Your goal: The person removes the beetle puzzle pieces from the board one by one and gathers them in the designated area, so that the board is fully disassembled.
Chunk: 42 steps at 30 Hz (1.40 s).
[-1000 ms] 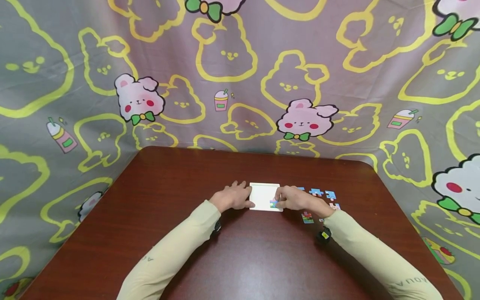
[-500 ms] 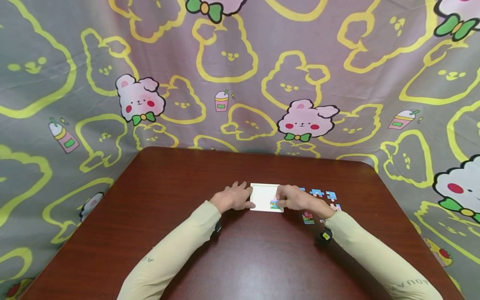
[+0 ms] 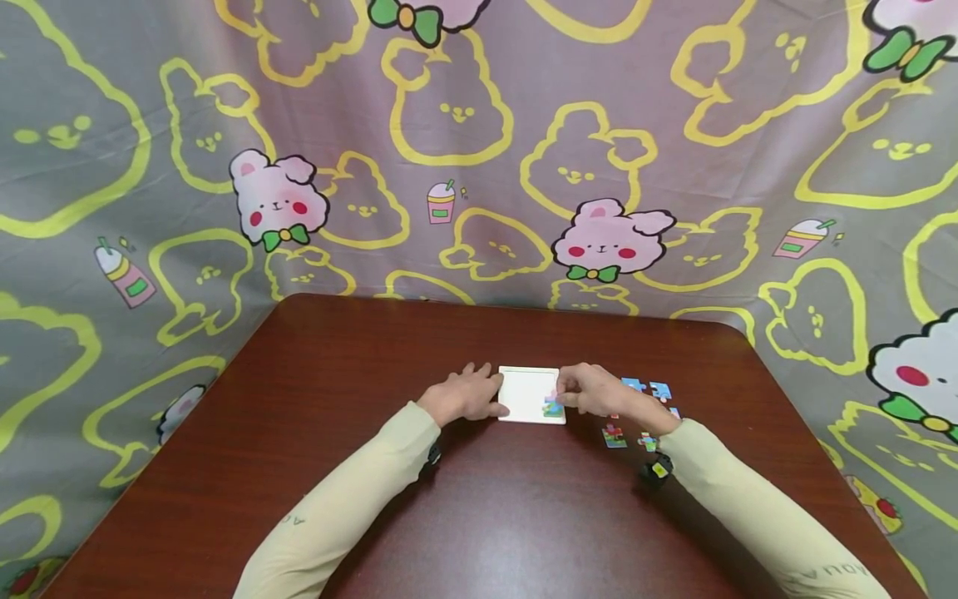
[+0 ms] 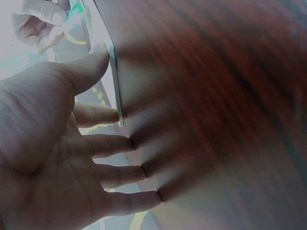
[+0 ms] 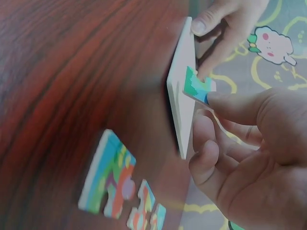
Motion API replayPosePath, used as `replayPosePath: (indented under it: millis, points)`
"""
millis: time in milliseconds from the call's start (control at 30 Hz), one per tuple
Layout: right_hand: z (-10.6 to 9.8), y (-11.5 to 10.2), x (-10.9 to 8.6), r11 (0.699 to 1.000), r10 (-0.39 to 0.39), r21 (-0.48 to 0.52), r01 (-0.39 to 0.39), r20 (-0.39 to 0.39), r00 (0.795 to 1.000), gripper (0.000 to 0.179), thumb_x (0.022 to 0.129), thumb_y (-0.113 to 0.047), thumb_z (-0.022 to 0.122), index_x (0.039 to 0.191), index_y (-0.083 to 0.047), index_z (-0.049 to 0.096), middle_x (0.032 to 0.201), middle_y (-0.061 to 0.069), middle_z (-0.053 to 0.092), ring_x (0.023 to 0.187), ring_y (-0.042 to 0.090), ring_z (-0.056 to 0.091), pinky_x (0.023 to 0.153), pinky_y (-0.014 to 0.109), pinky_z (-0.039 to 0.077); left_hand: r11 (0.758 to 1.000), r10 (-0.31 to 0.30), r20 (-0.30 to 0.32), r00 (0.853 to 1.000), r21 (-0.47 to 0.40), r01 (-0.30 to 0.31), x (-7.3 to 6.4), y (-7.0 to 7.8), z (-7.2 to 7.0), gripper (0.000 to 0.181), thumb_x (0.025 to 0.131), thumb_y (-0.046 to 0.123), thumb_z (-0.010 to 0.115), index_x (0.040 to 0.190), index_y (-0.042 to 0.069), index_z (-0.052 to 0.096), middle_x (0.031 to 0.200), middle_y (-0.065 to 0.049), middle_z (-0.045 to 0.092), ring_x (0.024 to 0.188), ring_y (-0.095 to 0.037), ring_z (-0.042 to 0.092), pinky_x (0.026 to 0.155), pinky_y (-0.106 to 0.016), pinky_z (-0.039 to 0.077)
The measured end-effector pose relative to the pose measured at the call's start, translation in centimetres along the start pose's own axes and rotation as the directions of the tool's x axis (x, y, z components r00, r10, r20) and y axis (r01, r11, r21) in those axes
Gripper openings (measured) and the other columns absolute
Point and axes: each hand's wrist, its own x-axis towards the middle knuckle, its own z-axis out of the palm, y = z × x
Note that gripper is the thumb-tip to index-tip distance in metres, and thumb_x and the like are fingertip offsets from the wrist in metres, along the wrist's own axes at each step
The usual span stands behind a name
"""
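Observation:
A small white square puzzle tray [image 3: 521, 394] lies on the table between both hands. My left hand [image 3: 466, 393] has its fingers spread; in the left wrist view the thumb and index fingertip touch the tray's edge [image 4: 113, 79]. With thumb and fingers, my right hand [image 3: 593, 390] pinches a green and blue jigsaw piece [image 3: 553, 407] over the tray's near right corner. That same jigsaw piece [image 5: 194, 87] appears tilted against the tray in the right wrist view. The right fingers hide part of it.
Several loose jigsaw pieces lie right of the tray, among them a red and green piece [image 3: 614, 437] and a blue piece [image 3: 660, 390]. The right forearm covers some of them. A patterned curtain [image 3: 479, 166] hangs behind the brown table [image 3: 374, 349].
My right hand has shifted slightly to the right with the jigsaw piece, whose lower part now shows nearer the tray's right edge. My left hand has stayed at the tray's left edge.

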Motion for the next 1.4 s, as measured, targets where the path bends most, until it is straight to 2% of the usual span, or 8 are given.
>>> replayPosePath:
  millis: [133,267,533,767,1000,1067,1233,1400]
  points:
    - [-0.7,0.2,-0.7,0.999,0.017,0.028,-0.018,0.023,1.000,0.009,0.096,-0.015,0.063,0.089,-0.010,0.061,0.075,0.013,0.066,0.059,0.023,0.062,0.045,0.026,0.044,1.000,0.001,-0.002,1.000,0.000,-0.001,-0.1,-0.1,0.0,0.071,0.097,0.051,0.053,0.155,0.016,0.031,0.162,-0.015,0.024,0.149,-0.043,0.020,0.116,-0.059,0.029]
    - [-1.4,0.5,-1.4,0.999,0.012,0.040,-0.014,0.049,0.999,0.008,0.097,-0.015,0.062,0.090,-0.010,0.060,0.076,0.014,0.065,0.057,0.027,0.062,0.045,0.028,0.046,1.000,0.006,-0.011,1.000,0.004,-0.006,-0.1,-0.1,0.1,0.071,0.097,0.051,0.054,0.154,0.015,0.033,0.162,-0.016,0.025,0.148,-0.043,0.022,0.115,-0.059,0.030]
    - [-2.8,1.2,-2.9,1.000,0.008,0.014,-0.009,0.068,0.998,0.008,0.096,-0.015,0.063,0.090,-0.011,0.061,0.075,0.013,0.063,0.056,0.018,0.058,0.049,0.026,0.047,1.000,0.005,-0.011,1.000,0.002,-0.005,-0.2,-0.3,0.1,0.071,0.097,0.051,0.054,0.154,0.015,0.033,0.162,-0.016,0.025,0.148,-0.044,0.022,0.115,-0.060,0.029]
    - [-4.0,2.2,-4.2,1.000,0.002,0.008,-0.003,0.103,0.995,0.011,0.096,-0.014,0.063,0.086,-0.010,0.060,0.071,0.012,0.064,0.058,0.028,0.062,0.048,0.026,0.047,1.000,0.005,-0.003,1.000,-0.001,-0.005,-0.3,-0.2,0.1,0.071,0.097,0.051,0.053,0.155,0.016,0.032,0.162,-0.016,0.024,0.149,-0.043,0.021,0.115,-0.060,0.028]
    - [-5.1,3.0,-5.8,0.999,0.044,0.022,-0.047,0.125,0.991,0.012,0.096,-0.016,0.064,0.086,-0.011,0.059,0.072,0.016,0.064,0.057,0.031,0.061,0.046,0.027,0.047,1.000,0.002,0.002,1.000,0.001,-0.002,-0.2,-0.1,0.0,0.071,0.097,0.052,0.053,0.155,0.017,0.030,0.163,-0.015,0.023,0.149,-0.042,0.020,0.116,-0.058,0.028]
    - [-5.4,3.2,-6.3,0.998,0.051,0.031,-0.055,0.136,0.989,0.012,0.096,-0.017,0.064,0.087,-0.010,0.059,0.071,0.016,0.065,0.057,0.032,0.062,0.046,0.030,0.049,1.000,0.002,0.003,1.000,-0.002,-0.001,-0.2,0.0,0.0,0.071,0.097,0.051,0.053,0.155,0.017,0.030,0.163,-0.015,0.023,0.149,-0.042,0.020,0.117,-0.058,0.028]
    - [-5.9,3.7,-7.4,0.995,0.069,0.054,-0.081,0.187,0.980,0.014,0.096,-0.017,0.063,0.088,-0.007,0.057,0.072,0.013,0.064,0.059,0.028,0.064,0.046,0.037,0.051,1.000,0.001,0.006,1.000,-0.007,-0.001,-0.4,0.0,-0.1,0.070,0.098,0.050,0.052,0.156,0.017,0.029,0.163,-0.014,0.022,0.150,-0.041,0.019,0.117,-0.057,0.027]
    - [-6.3,4.5,-8.5,0.992,0.081,0.075,-0.101,0.228,0.970,0.015,0.096,-0.014,0.063,0.087,-0.004,0.057,0.072,0.013,0.065,0.061,0.027,0.067,0.049,0.035,0.053,1.000,0.004,0.002,1.000,-0.006,-0.004,-0.4,0.0,-0.1,0.071,0.098,0.051,0.052,0.156,0.016,0.030,0.163,-0.014,0.023,0.150,-0.041,0.019,0.117,-0.056,0.027]
